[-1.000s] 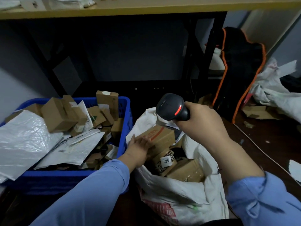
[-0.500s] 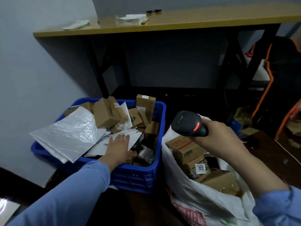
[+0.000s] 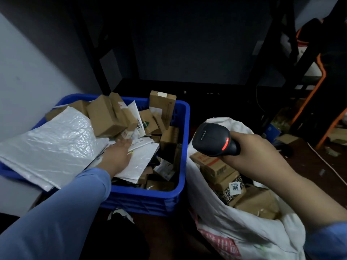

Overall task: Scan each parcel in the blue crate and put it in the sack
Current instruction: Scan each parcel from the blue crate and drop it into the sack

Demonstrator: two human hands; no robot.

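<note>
One camera, riding on my head, wide-angle, tipped forward and down at my work. It's close in: blue crate (image 3: 150,201) low left, sack (image 3: 234,228) low right, my left hand (image 3: 118,154) over the crate, my right hand (image 3: 253,152) with the scanner (image 3: 210,137) mid-frame, dark frame (image 3: 93,59) well behind.

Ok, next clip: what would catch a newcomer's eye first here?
The black scanner with its glowing red strip, gripped in the right hand above the part-filled white sack on the right. Next, the blue crate on the left, heaped with brown boxes, a big shiny bubble mailer spilling over its near-left rim. The left hand rests flat on a white envelope in the crate.
</note>
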